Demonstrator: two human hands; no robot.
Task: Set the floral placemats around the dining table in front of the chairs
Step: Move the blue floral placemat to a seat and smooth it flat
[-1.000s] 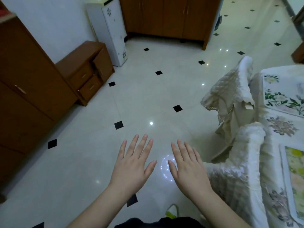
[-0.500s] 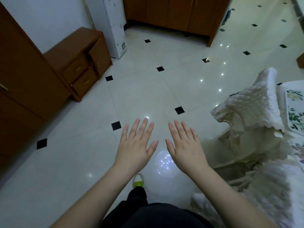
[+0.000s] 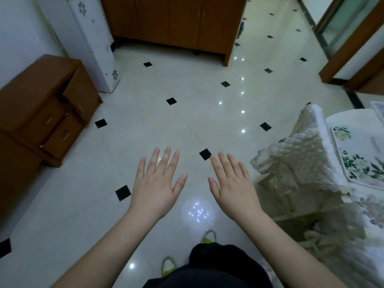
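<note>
Head view. Left hand [image 3: 154, 183] and right hand [image 3: 232, 185] were held out palm-down over the glossy cream floor with small black diamond tiles [image 3: 170, 100]; fingers straight and spread apart, holding nothing.

One rectangular white placemat printed with green leaves and pale flowers [image 3: 356, 151] lay flat on the white-clothed dining table [image 3: 342, 118] at the right edge, just behind a chair draped in a quilted cream cover [image 3: 299, 154]. Its long axis ran away from the camera along the table edge, one long side facing that chair.

Judged: at least one mat placed. Most of the table was out of frame, so mats remaining could not be told. No loose mat in view.
</note>
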